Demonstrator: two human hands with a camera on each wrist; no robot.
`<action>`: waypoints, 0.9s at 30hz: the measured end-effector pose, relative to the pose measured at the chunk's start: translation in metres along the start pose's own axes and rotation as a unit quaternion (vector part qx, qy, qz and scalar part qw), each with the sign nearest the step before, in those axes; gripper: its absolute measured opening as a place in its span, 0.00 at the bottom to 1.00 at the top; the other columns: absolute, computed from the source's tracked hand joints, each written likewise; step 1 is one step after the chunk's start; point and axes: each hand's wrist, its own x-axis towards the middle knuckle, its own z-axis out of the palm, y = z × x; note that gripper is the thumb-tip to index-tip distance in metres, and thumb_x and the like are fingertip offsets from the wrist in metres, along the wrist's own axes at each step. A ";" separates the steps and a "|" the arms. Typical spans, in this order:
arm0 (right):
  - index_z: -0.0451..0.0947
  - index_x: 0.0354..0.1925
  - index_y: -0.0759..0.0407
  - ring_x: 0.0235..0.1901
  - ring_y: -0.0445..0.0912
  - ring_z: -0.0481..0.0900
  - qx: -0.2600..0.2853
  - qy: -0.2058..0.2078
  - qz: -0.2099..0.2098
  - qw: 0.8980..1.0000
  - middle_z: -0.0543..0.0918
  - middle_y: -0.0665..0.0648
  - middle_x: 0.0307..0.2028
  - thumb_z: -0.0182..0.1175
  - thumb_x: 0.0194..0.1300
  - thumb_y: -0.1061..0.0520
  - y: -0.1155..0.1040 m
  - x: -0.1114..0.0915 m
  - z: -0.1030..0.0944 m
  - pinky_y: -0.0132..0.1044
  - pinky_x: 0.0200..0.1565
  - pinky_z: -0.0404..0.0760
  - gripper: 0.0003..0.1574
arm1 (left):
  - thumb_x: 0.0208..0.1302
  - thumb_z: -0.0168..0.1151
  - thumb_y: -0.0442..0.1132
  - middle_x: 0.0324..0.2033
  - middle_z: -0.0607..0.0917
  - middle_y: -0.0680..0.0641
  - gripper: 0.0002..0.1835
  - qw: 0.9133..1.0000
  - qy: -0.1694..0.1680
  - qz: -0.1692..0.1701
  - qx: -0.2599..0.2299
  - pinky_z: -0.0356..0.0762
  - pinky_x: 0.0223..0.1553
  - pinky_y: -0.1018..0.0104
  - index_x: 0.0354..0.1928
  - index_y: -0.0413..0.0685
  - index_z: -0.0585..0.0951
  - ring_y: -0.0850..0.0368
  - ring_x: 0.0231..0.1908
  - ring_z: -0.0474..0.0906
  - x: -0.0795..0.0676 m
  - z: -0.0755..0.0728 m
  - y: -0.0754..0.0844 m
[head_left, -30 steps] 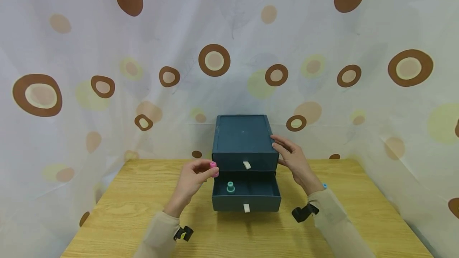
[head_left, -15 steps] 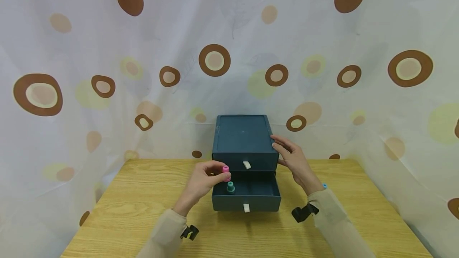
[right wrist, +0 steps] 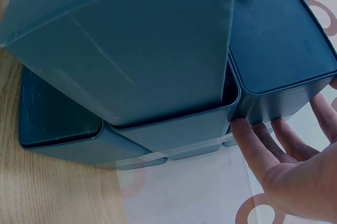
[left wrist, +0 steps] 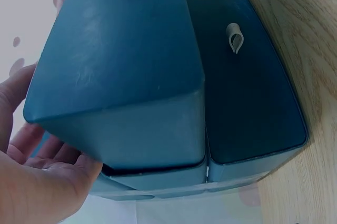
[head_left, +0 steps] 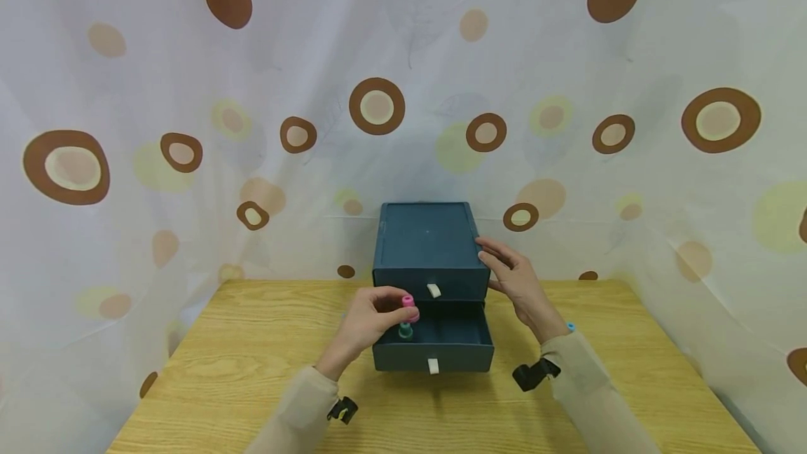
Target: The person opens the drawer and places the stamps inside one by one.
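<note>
My left hand (head_left: 372, 317) pinches a small pink piece (head_left: 408, 302), stepped like a peg with a hole in its top, between thumb and fingers. It holds this piece over the left part of a pulled-out drawer (head_left: 466, 358). Overlapped by the pink piece in the head view, a similar teal piece (head_left: 405, 333) stands upright inside the drawer. The dark blue drawer cabinet (head_left: 429, 233) has my right hand (head_left: 517, 282) at its right side, fingers extended along the wall. In the left wrist view the drawer wall hides the pink piece.
White tabs (head_left: 433, 291) serve as pulls on the drawer fronts. A small blue piece (head_left: 570, 326) shows just past the right wrist. The cabinet stands on a wooden table (head_left: 252, 342), in front of a patterned curtain (head_left: 429, 54).
My left hand has carried the pink piece rightward, from the drawer's left edge to over the teal piece. My right hand and the cabinet have stayed put.
</note>
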 end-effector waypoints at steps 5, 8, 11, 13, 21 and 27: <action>0.62 0.72 0.53 0.73 0.59 0.56 -0.001 0.001 0.000 1.000 0.60 0.62 0.73 0.53 0.73 0.42 0.000 0.000 0.000 0.64 0.65 0.65 0.36 | 0.58 0.72 0.44 0.37 0.89 0.47 0.17 1.000 0.003 0.004 0.023 0.84 0.41 0.57 0.46 0.43 0.86 0.58 0.35 0.84 0.001 0.005 0.003; 0.62 0.72 0.53 0.73 0.58 0.56 -0.001 -0.001 -0.001 1.000 0.60 0.61 0.73 0.53 0.73 0.42 0.000 0.000 0.000 0.64 0.65 0.65 0.36 | 0.58 0.72 0.43 0.37 0.89 0.47 0.16 1.000 -0.002 0.006 0.027 0.84 0.40 0.55 0.46 0.42 0.86 0.59 0.35 0.85 0.002 0.008 0.004; 0.62 0.72 0.53 0.73 0.58 0.56 0.000 -0.001 0.000 1.000 0.60 0.61 0.73 0.53 0.73 0.42 0.000 0.000 0.000 0.64 0.65 0.65 0.36 | 0.59 0.72 0.42 0.36 0.90 0.47 0.16 0.999 -0.005 0.010 0.037 0.85 0.39 0.55 0.47 0.41 0.86 0.59 0.35 0.86 0.003 0.010 0.004; 0.62 0.72 0.53 0.73 0.58 0.56 0.000 -0.001 0.000 1.000 0.60 0.61 0.73 0.53 0.73 0.42 0.000 0.000 0.000 0.64 0.65 0.65 0.36 | 0.59 0.72 0.42 0.36 0.90 0.48 0.16 0.999 -0.003 0.010 0.052 0.85 0.37 0.60 0.47 0.42 0.86 0.60 0.35 0.86 0.005 0.012 0.004; 0.62 0.72 0.53 0.73 0.58 0.56 0.002 -0.001 -0.003 1.000 0.60 0.61 0.73 0.53 0.73 0.42 0.001 -0.001 -0.002 0.63 0.65 0.65 0.36 | 0.60 0.71 0.41 0.36 0.89 0.51 0.13 0.990 0.008 0.030 0.138 0.82 0.35 0.73 0.46 0.46 0.87 0.63 0.34 0.85 0.007 0.019 0.004; 0.62 0.72 0.53 0.73 0.58 0.56 0.001 0.001 -0.001 1.000 0.60 0.61 0.73 0.54 0.73 0.42 0.002 0.000 -0.001 0.63 0.65 0.66 0.36 | 0.60 0.71 0.42 0.37 0.89 0.53 0.13 0.979 -0.007 0.032 0.202 0.83 0.38 0.71 0.46 0.49 0.87 0.64 0.35 0.85 0.010 0.022 0.007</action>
